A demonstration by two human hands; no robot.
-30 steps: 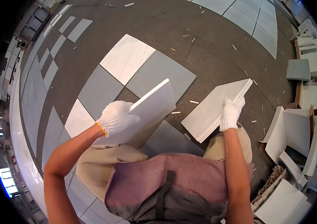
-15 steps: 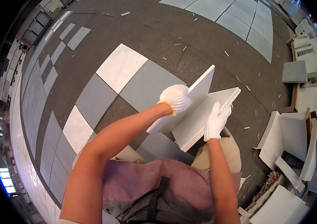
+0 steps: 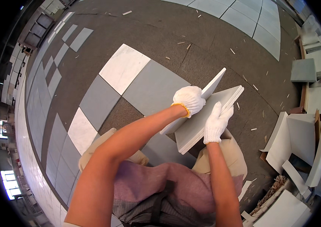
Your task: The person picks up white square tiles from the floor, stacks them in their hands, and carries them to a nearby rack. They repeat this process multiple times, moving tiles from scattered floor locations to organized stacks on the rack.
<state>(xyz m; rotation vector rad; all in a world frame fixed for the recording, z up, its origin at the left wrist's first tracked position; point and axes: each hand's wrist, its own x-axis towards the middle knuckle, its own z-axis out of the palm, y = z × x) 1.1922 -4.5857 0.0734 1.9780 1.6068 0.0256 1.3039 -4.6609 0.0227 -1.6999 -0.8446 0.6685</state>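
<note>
Tiles (image 3: 193, 131), thin, flat, pale, straight-edged

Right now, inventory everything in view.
Lifted tile: one, white, centre.
Tile stack: at least two, pale, centre right.
Laid tiles: two white, at least three grey, left and centre.
Distant tiles: several, blue-grey, upper right.
Tile rows: several, grey, left.
Floor: one, brown, beneath.
Chips: many, pale, scattered.
Open carton: at least one, white and brown, right.
Windows: at least two, bright, far left.
Cloth: one, mauve, lap.
Trousers: pair, beige, below centre.
Left hand: one, white-gloved, lifted tile.
Right hand: one, white-gloved, tile stack.
</note>
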